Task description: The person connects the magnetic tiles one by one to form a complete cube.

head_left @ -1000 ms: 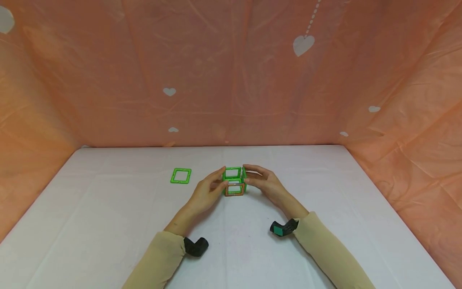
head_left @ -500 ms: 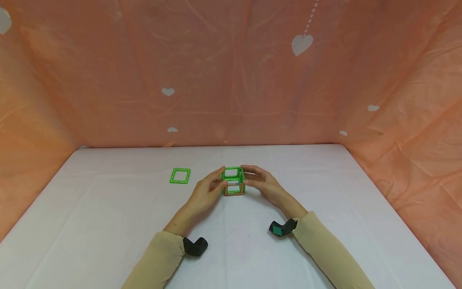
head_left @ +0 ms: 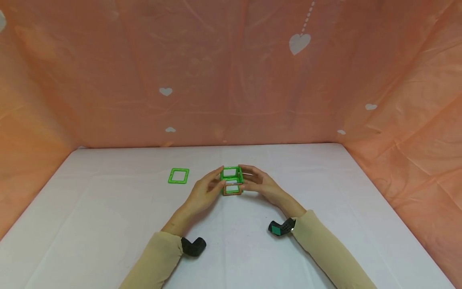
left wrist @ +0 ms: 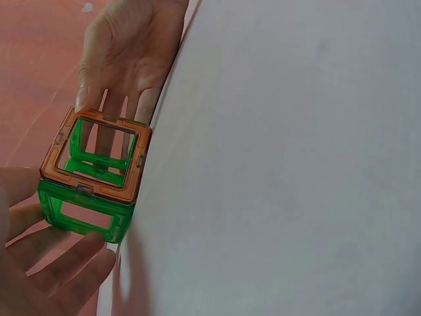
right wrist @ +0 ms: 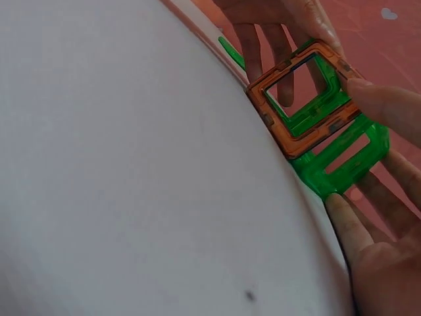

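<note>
A small box of square magnetic tiles, with green tiles and an orange front tile, stands on the white table between both hands. My left hand grips its left side, thumb by the front edge and fingers farther back. From the right, my right hand holds the opposite side, its thumb at the orange tile's edge. In the left wrist view the orange tile faces the camera above a green side tile. The right wrist view shows the right thumb overlapping the orange corner.
A loose green square tile lies flat to the left of the box. White cloth covers the table. An orange curtain with white hearts hangs behind and at both sides. Black wrist cameras sit at the cuffs.
The box's right green tile, tilted outward before, now stands square against the rest. My right fingers have moved slightly left, pressing in. The left hand keeps its hold.
</note>
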Available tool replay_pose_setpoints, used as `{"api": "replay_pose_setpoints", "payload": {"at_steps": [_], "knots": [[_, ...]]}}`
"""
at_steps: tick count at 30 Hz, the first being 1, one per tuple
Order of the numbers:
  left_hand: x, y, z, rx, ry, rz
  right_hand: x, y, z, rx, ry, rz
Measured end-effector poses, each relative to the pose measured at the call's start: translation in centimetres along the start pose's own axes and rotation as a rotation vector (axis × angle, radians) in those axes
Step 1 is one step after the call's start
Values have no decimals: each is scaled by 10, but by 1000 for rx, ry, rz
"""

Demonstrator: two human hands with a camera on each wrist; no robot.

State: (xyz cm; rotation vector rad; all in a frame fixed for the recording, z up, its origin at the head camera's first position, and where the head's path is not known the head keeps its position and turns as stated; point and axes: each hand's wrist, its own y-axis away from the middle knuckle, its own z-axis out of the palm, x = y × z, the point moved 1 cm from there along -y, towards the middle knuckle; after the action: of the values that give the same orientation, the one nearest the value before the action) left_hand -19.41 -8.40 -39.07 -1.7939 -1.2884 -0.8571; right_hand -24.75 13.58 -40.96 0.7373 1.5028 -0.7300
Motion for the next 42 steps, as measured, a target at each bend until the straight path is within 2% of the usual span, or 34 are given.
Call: {"api": "replay_pose_setpoints", "payload": {"at_steps": [6,15,19,25,29,36,42], "knots": [[0,0,0,-15,-9,-11,1,0,0,5,-3,11],[2,2,-3,34,-34,78,1,0,0,3,-13,-12],[-1,0,-7,65,-51,32,1,1,0,7,-30,-15],[-5,0,-20,190,-96,-48,1,1,0,9,-27,-11],[-8,-1,-29,241,-128,-85,1,1,0,6,-22,-11],[-12,0,-40,262,-237,-82,1,1,1,4,-29,-11],[-19,2,-55,223,-286,-102,1,1,2,8,-28,-8]]}}
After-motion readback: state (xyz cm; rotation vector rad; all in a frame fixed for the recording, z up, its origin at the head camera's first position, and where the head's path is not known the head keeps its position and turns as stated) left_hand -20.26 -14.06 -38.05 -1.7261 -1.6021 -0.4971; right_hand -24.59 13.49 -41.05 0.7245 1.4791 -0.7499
